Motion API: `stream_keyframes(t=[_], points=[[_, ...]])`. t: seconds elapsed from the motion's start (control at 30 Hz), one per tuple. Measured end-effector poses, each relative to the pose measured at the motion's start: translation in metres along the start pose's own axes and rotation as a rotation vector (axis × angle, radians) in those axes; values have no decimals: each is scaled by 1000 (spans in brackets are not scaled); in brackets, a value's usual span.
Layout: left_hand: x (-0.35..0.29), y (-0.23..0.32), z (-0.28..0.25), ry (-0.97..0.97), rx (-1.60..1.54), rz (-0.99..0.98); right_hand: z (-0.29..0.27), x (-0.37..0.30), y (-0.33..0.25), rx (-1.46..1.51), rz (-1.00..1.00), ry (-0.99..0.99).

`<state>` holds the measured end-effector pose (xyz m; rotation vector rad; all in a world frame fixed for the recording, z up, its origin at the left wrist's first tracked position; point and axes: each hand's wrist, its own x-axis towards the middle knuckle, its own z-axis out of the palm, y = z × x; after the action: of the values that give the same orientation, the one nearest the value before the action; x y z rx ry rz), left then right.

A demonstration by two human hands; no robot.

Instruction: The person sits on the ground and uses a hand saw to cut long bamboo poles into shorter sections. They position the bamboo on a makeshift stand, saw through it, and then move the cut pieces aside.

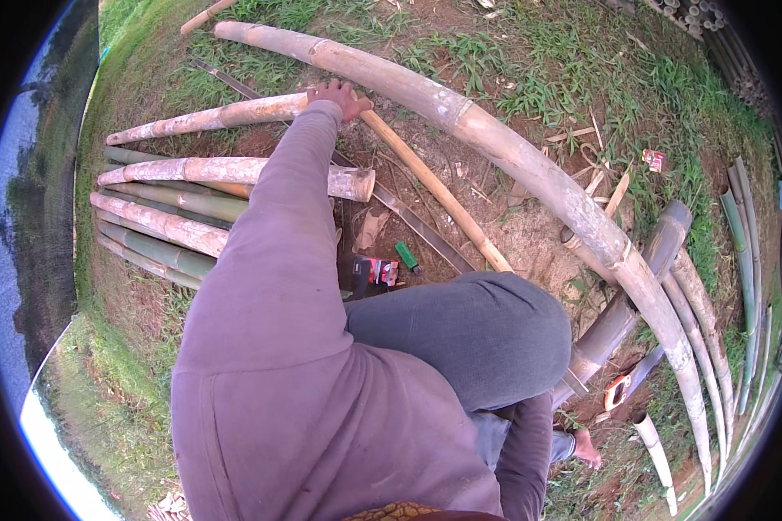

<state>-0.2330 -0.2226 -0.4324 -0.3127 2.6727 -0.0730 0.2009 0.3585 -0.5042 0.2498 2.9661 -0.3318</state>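
Left hand (342, 96) grips the cut end of a short bamboo pole (207, 119), likely stiff, light, smooth; right hand hidden, state unknown.

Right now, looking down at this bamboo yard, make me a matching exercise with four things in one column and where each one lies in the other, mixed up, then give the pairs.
Things:
1. left hand
2. green lighter
3. long pale bamboo pole
4. stack of cut bamboo

Places:
A. on bare soil in front of the knee
B. piled on the left, beside the sleeve
C. on the end of a short bamboo piece, far out
D. sweeping from top centre down to lower right

Pairs: 1-C, 2-A, 3-D, 4-B
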Motion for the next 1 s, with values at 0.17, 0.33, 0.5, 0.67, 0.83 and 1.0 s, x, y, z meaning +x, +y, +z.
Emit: stream_keyframes(t=[0.17, 0.33, 0.5, 0.67, 0.83, 1.0], points=[[-28, -11, 7, 65, 175, 156, -11, 20, 7, -13, 14, -1], [-117, -79, 57, 72, -27, 289, -99, 68, -33, -143, -77, 290], [-95, -68, 105, 359, -931, 49, -169, 83, -54, -191, -237, 616], [-104, 17, 7, 181, -2333, -290, -182, 69, -45, -162, -258, 741], [-124, 52, -8, 158, -2343, -78, -173, 46, -3, -105, -223, 486], [-134, 78, -31, 8, -2378, 53, -167, 39, 29, 123, -116, 447]])
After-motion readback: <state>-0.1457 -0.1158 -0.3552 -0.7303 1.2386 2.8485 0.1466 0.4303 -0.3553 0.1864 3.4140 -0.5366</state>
